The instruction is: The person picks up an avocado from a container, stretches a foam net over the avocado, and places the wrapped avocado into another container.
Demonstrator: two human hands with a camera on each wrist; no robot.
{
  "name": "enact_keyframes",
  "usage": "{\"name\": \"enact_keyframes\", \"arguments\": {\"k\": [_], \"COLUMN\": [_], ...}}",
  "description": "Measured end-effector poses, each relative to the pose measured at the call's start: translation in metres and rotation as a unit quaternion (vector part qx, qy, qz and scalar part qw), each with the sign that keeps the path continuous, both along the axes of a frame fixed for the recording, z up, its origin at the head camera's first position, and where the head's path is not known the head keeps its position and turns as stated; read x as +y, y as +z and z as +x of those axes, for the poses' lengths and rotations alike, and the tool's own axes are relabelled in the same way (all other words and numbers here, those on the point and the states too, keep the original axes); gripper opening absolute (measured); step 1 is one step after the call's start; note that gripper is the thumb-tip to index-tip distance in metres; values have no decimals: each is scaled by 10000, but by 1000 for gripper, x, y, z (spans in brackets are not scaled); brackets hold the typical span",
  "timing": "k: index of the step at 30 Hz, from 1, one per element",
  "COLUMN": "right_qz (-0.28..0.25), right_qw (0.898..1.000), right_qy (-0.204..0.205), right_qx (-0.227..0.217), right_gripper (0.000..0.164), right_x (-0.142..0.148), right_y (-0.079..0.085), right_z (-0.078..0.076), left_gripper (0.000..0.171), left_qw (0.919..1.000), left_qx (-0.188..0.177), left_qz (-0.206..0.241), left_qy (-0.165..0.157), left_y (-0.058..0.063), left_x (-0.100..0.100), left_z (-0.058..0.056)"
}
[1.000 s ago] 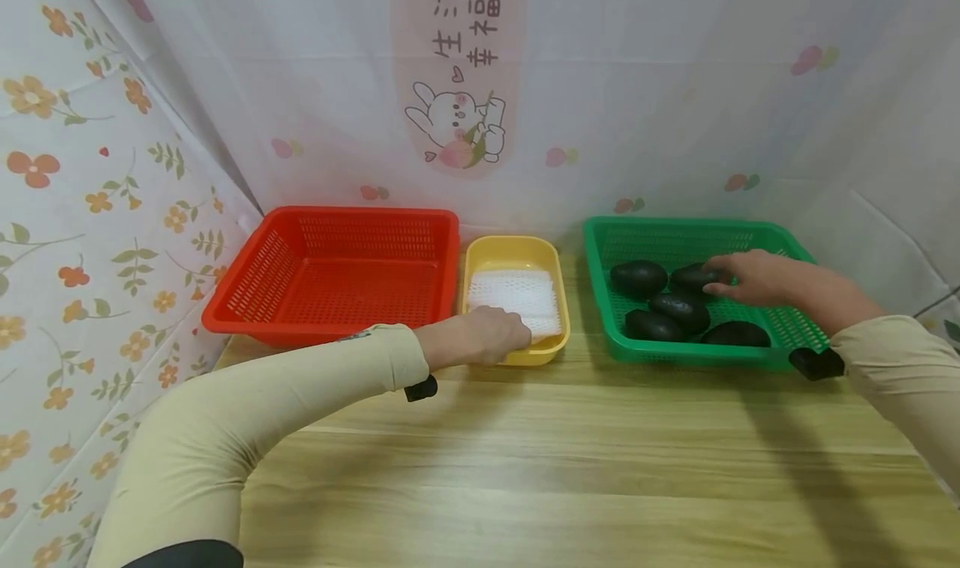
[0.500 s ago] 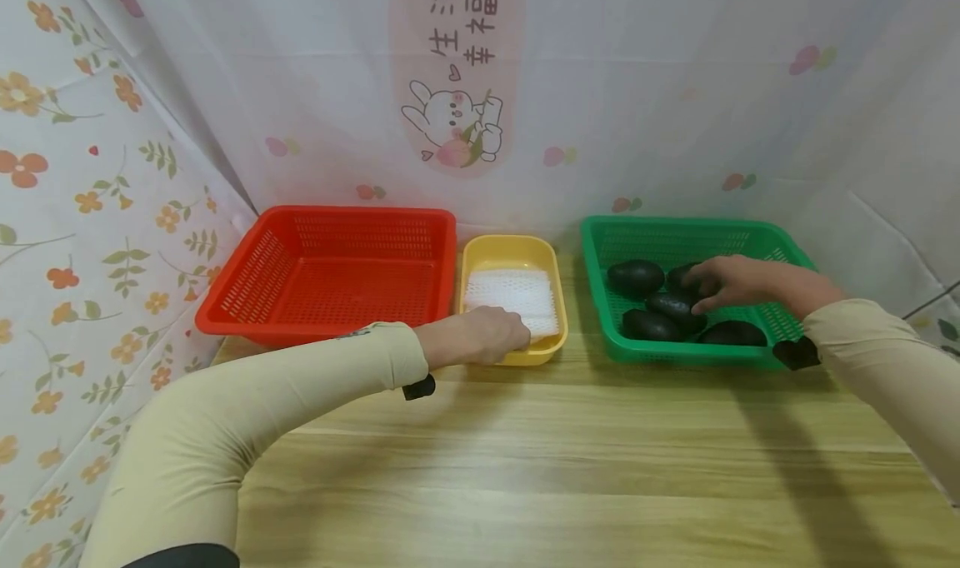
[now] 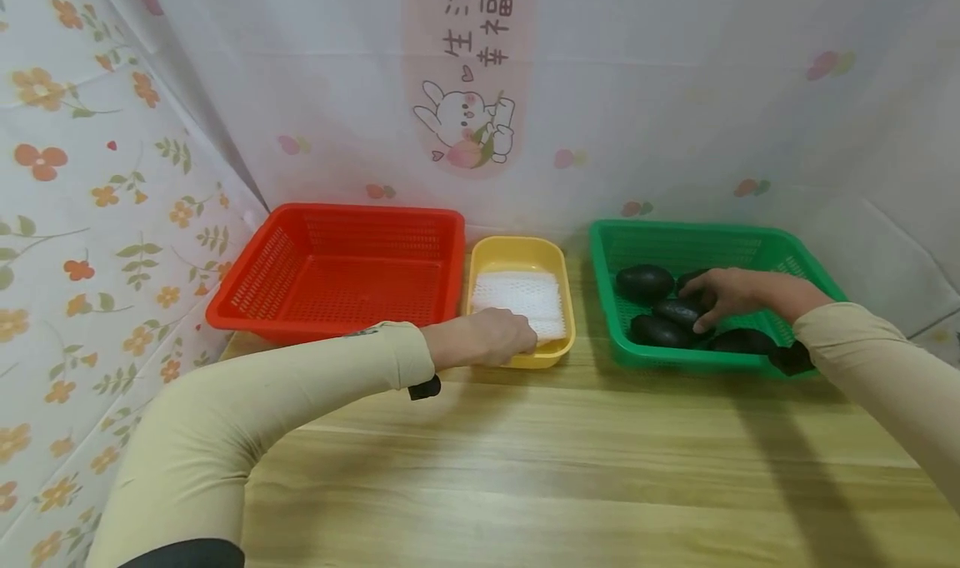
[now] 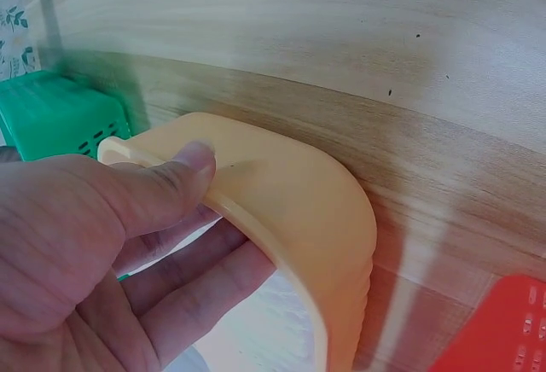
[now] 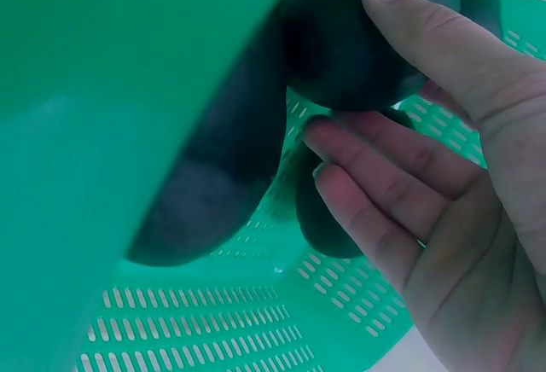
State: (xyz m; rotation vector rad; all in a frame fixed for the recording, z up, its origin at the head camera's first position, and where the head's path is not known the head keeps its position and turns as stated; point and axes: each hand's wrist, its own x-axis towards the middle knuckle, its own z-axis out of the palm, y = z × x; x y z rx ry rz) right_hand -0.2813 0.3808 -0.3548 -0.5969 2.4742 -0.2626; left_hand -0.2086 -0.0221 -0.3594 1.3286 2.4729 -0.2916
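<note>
My left hand grips the near rim of a small yellow tray, thumb on the outside wall and fingers inside. White foam mesh sleeves lie stacked in this tray. Over on the right, my right hand reaches into a green basket with several dark avocados. Its thumb and fingers lie around the middle avocado; in the right wrist view the thumb presses on this avocado with the fingers below. Another avocado sits at the back left, and the hand partly hides one behind it.
A red basket stands left of the yellow tray, with nothing seen inside. All three containers stand in a row on a wooden table, before a printed cloth backdrop. A flowered cloth hangs at the left.
My right hand has shifted from the back avocado forward to the middle one, its thumb and fingers now around it. The left hand stays at the yellow tray's rim.
</note>
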Motion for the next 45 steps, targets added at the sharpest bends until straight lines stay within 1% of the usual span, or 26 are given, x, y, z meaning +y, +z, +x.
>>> {"name": "enact_keyframes", "arguments": {"k": [5, 14, 18, 26, 30, 36, 40, 45], "right_qz": [-10, -51, -9, 54, 74, 12, -30, -165], "right_qw": [10000, 9998, 9999, 10000, 9997, 9992, 9979, 9967], "right_qy": [-19, -84, -59, 45, 100, 32, 76, 21], "right_qx": [-72, -146, -152, 47, 203, 401, 637, 791], "right_gripper": [82, 86, 85, 79, 77, 77, 73, 70], "right_x": [-1, 1, 1, 0, 1, 5, 8, 14], "right_y": [-2, -6, -4, 5, 7, 8, 15, 23], "right_z": [2, 2, 2, 1, 2, 6, 9, 14], "left_gripper": [13, 16, 17, 16, 17, 15, 13, 15], "left_qw": [10000, 9999, 9999, 9998, 9997, 9997, 9997, 9997], "left_qx": [-16, -15, -62, -40, -59, -70, -32, -6], "left_qz": [-16, -44, -40, 15, -34, -84, -45, -35], "left_qy": [93, 122, 143, 190, 227, 226, 232, 226], "left_y": [-2, -1, 0, 1, 0, -2, -2, -1], "left_x": [1, 2, 1, 2, 2, 0, 0, 1], "left_z": [1, 1, 1, 1, 1, 3, 3, 4]}}
